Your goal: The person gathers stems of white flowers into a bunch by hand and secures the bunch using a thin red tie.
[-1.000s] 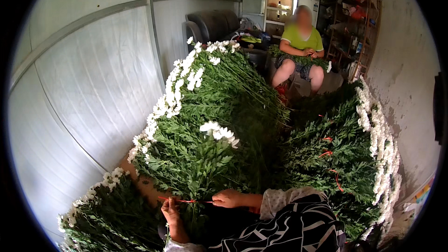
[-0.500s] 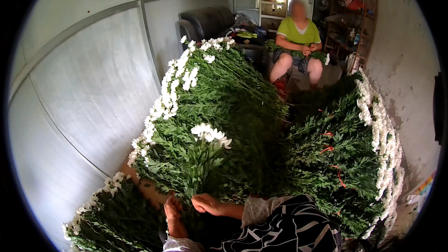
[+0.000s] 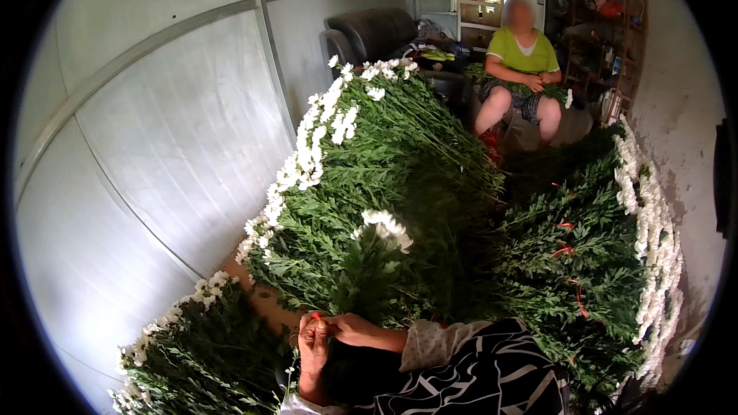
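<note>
A bunch of white chrysanthemums (image 3: pixel 387 229) stands in front of me, its heads up and its leafy stems (image 3: pixel 370 273) blurred by motion. My left hand (image 3: pixel 310 344) is closed just below it, with a bit of red tie (image 3: pixel 317 316) showing at its fingertips. Against the left fingers, my right hand (image 3: pixel 352 330) is closed too, its fingertips meeting at the same red tie. Both hands cover the lower stems, so how the tie runs round them is hidden.
Chrysanthemums are heaped at centre left (image 3: pixel 346 184) and lower left (image 3: pixel 207 353). Bunches with red ties (image 3: pixel 569 261) are stacked at right. Beyond sits a person in a green shirt (image 3: pixel 523 54) with stems across the lap. A dark sofa (image 3: pixel 373 34) and rack (image 3: pixel 603 31) stand behind.
My hands have come together, and the red tie now shows between their fingertips. The bunch has shifted and blurred. The whole view has swung, so the room sits further right.
</note>
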{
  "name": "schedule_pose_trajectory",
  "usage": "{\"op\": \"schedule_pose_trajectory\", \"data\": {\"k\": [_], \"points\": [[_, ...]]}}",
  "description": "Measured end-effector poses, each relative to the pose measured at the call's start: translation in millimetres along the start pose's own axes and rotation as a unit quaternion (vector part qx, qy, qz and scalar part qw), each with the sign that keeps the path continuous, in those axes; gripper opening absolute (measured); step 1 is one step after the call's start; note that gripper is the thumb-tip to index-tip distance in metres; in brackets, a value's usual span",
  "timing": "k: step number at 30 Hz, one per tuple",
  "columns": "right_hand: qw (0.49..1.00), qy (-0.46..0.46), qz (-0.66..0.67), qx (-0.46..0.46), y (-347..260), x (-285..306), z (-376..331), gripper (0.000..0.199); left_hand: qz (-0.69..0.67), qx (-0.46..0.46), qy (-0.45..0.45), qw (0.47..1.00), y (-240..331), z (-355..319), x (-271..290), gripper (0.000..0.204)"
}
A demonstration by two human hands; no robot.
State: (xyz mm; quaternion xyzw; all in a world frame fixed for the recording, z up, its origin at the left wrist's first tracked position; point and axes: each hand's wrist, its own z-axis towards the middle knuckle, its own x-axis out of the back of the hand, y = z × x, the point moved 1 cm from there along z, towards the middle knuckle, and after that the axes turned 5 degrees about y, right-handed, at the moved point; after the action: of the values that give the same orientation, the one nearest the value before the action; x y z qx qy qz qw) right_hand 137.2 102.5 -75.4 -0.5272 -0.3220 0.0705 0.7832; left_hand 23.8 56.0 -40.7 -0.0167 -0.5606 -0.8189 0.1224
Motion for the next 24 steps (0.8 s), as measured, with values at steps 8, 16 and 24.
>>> {"op": "schedule_pose_trajectory", "data": {"k": [8,16,24], "points": [[0.962,0.065,0.264,-0.036,11,3,-15,0.026,0.089,0.083,-0.078,0.989,-37,-14,-2,0.013],[0.927,0.036,0.355,-0.114,-1,12,-11,0.026,-0.153,0.162,-0.053,0.973,-46,-9,3,0.013],[0.879,0.047,0.464,-0.102,-1,22,-27,0.029,-0.127,0.212,-0.077,0.966,-52,-12,6,0.012]]}}
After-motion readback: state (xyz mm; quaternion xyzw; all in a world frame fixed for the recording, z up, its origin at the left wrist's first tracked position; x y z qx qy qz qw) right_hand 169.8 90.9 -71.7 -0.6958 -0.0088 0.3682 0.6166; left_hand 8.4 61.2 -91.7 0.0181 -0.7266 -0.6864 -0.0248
